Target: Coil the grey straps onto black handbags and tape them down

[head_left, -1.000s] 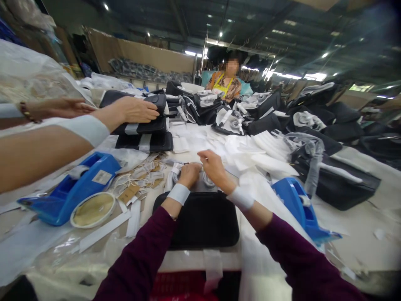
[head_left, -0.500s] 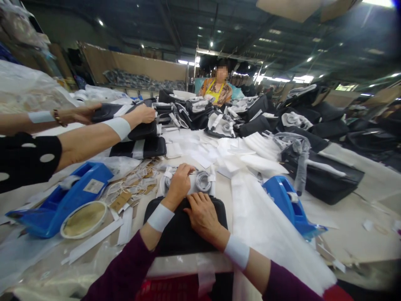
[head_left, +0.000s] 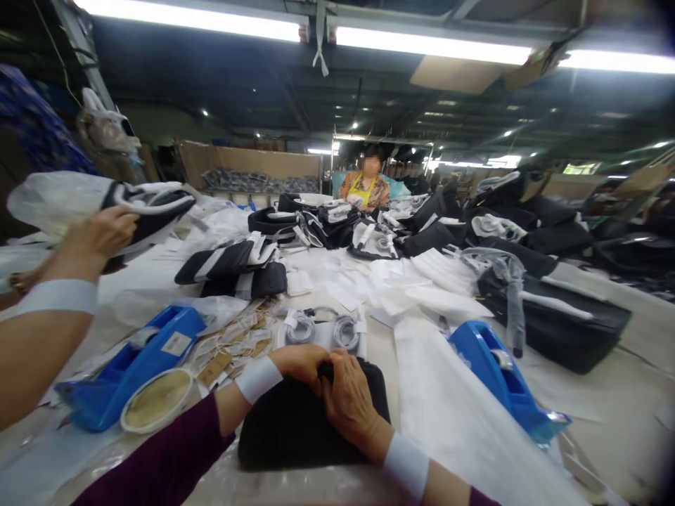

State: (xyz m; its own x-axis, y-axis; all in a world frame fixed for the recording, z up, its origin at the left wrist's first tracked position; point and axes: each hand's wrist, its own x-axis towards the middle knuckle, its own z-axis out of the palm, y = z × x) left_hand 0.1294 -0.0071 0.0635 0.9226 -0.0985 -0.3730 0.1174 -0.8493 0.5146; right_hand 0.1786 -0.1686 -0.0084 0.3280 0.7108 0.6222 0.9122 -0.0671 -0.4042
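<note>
In front of me a black bag (head_left: 295,429) lies flat on the table. My left hand (head_left: 303,362) is closed at the middle of its far edge, fingertips partly hidden. My right hand (head_left: 348,397) meets it there, fingers curled over the same edge with the thumb toward the left hand. What exactly is pinched between them is hard to see. Beyond the edge, a pale panel carries two wrapped cable coils, a left coil (head_left: 299,327) and a right coil (head_left: 346,332).
Blue tape dispensers stand to the left (head_left: 142,365) and right (head_left: 500,376). A round tub (head_left: 158,400) and tangled string tags (head_left: 237,344) lie left. A co-worker's hand (head_left: 100,232) holds a black-and-white bag. Black bags (head_left: 553,316) and white sheets (head_left: 437,274) cover the far side.
My left hand has come down from the coils to the bag's far edge, and my right hand now grips there too. The co-worker's hands moved left with another bag. The view tilted up.
</note>
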